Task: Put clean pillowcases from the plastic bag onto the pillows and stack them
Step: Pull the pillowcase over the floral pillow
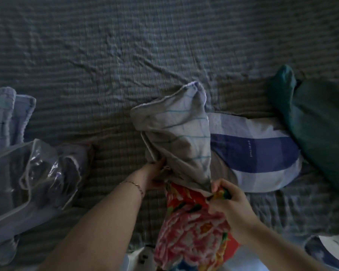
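Step in hand: drawing the pale checked pillowcase (pixel 176 133) over the floral pillow (pixel 192 227), which stands on end at the near edge of the bed (pixel 125 55). The case covers the far part; the red-and-pink near part is bare. My left hand (pixel 155 174) is clamped on the case's open hem at the left side; my right hand (pixel 228 200) is pinched shut on the hem together with the pillow's corner on the right. To do it well, I judge both hands should pull the hem toward me evenly, shaking so the filling drops into the far corners, which look slack and empty. Uneven pull would likely twist the case. The clear plastic bag (pixel 27 173) lies to the left, cloth inside; folded blue cloth (pixel 6 118) sits just beyond it. A blue-and-white cased pillow (pixel 262 153) lies right of the work, a dark green pillow (pixel 317 124) beyond. Legible writing: small letters on the blue band, apparently "SHUIBAO"; reading uncertain.
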A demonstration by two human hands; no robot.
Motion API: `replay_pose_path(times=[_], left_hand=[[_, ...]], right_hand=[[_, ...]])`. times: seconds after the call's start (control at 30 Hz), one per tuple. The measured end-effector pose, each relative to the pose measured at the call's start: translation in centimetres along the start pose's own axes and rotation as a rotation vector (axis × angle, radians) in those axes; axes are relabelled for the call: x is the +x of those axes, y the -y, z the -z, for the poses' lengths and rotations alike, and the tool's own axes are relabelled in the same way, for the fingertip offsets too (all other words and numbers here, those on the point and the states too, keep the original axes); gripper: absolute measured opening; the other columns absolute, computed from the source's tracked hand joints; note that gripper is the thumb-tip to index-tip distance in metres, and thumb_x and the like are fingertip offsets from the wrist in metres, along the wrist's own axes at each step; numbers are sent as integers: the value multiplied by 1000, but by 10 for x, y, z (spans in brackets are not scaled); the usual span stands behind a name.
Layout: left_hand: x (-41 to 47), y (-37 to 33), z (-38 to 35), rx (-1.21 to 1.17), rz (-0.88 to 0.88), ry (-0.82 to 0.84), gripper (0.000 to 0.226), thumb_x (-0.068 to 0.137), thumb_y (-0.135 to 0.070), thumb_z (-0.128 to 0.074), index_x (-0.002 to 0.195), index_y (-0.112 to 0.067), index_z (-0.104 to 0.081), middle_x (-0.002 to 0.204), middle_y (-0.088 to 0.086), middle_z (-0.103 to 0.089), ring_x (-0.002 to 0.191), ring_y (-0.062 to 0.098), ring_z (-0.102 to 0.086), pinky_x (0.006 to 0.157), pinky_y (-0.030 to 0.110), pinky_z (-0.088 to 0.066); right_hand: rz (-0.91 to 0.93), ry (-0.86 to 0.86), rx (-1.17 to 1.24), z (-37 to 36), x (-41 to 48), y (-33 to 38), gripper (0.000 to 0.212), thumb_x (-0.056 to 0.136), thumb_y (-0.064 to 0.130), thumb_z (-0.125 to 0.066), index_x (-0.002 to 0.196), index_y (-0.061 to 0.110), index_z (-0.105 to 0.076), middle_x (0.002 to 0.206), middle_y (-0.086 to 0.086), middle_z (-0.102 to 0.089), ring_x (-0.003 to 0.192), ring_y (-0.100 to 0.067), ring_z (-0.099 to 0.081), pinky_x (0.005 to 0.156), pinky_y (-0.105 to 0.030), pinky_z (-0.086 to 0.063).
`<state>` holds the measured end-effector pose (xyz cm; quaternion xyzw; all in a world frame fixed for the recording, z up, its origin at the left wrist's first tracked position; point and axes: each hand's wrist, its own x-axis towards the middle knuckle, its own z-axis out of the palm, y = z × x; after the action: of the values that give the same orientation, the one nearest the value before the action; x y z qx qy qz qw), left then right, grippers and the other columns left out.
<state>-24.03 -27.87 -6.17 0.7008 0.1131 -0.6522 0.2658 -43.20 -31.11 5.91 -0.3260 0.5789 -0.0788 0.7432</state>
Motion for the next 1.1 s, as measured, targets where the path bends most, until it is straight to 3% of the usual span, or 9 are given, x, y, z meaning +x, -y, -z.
replay_pose_path(times=[0.1,0.2,0.3,0.37,0.5,0.6,0.83,1.0,1.1], left_hand=[[19,17,-7,-191,-78,-69,30,92,-27,-55,116,-8,-53,86,8,-62,67,18,-56,50,26,-51],[17,28,2,-180,-4,-202,33,88,-32,-61,96,1,-59,74,10,-58,61,22,-56,57,32,-53],[13,35,12,-312,220,-19,48,96,-28,-47,101,20,-50,95,22,-55,109,35,-56,86,41,-52],[2,31,1,-103,281,153,56,97,-38,-42,127,10,-44,119,23,-57,126,38,-45,87,53,-47],[-5,29,-26,-167,128,229,47,98,-36,-40,126,1,-50,111,13,-64,109,31,-60,91,39,-50],[-14,13,-30,-429,98,299,26,100,-14,-35,98,-1,-58,78,12,-70,64,22,-70,59,27,-57],[-108,-48,29,-413,-257,-10,31,92,-7,-43,67,-7,-61,49,7,-57,36,16,-56,39,18,-47],[-186,-55,9,-85,-662,-113,11,69,-8,-59,76,-15,-64,68,3,-64,61,15,-60,55,25,-48],[-181,-22,-23,141,-596,-173,28,75,-16,-60,102,-16,-63,87,4,-65,80,13,-64,73,27,-53]], right_hand=[[-58,-28,162,11,14,-1,31,48,-12,-52,49,19,-51,55,-10,-44,52,-21,-43,51,-26,-33],[-52,-32,187,11,22,5,30,43,-9,-49,50,20,-52,66,-12,-42,66,-28,-39,57,-31,-32],[-45,31,200,0,23,13,31,41,-9,-46,51,19,-52,70,-13,-40,70,-29,-38,59,-31,-31],[-20,82,189,-10,23,21,31,41,-9,-44,51,19,-51,65,-10,-41,64,-26,-39,58,-30,-31],[7,142,178,-15,27,34,32,40,-8,-41,52,19,-52,65,-12,-43,65,-27,-43,59,-32,-35],[44,154,187,-10,28,47,33,39,-9,-38,52,19,-52,60,-11,-44,56,-25,-47,51,-29,-40],[76,-3,55,14,37,65,29,62,-16,-35,60,12,-41,53,-7,-39,41,-15,-43,37,-13,-32],[-47,7,67,-7,59,9,19,49,-7,-49,67,0,-48,51,-11,-49,46,-18,-49,42,-17,-39],[-187,-9,-36,0,71,-26,10,69,-12,-57,69,-2,-55,55,-16,-56,44,-18,-57,40,-17,-45]])
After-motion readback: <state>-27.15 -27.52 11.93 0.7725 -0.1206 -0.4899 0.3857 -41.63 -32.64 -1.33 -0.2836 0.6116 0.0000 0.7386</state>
